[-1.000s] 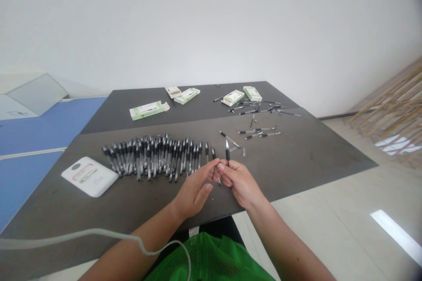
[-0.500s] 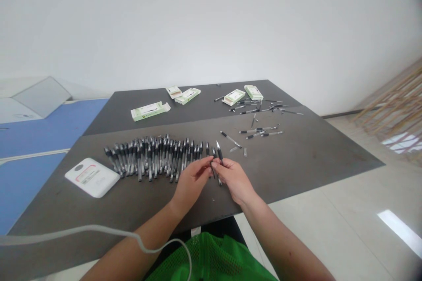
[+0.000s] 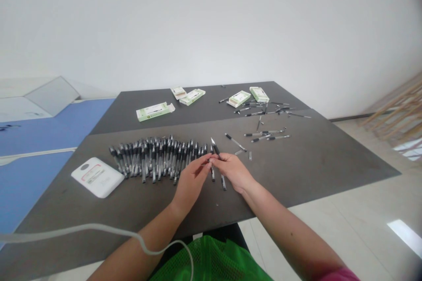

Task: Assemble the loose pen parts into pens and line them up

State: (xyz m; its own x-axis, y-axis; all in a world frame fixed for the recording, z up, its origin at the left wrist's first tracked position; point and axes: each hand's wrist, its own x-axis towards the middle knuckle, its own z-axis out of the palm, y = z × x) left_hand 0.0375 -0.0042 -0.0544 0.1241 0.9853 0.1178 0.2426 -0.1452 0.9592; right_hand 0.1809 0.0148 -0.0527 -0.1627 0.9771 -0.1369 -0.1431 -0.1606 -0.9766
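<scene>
Working at a dark worktop [image 3: 313,160], one pen [image 3: 216,148] in hand

Across the left half of the surface, a crowded row of pens [image 3: 153,158] lies side by side; judging by that, a large share seems done. The left hand [image 3: 189,182] and right hand [image 3: 235,173] are together just right of the row, fingertips meeting. The right is closed around the pen, which tilts with its tip pointing away from the body; the left's fingers are pinched, on what is too small to tell. Loose pens [image 3: 278,138] and scattered parts [image 3: 253,114] at the right suggest more remains, near some small clear bits [image 3: 250,156].

Green-and-white boxes [image 3: 154,112] at the back bear print too small to read. A flat white case [image 3: 97,177] shows a red line and blurred text. No brand is legible on the pens.
</scene>
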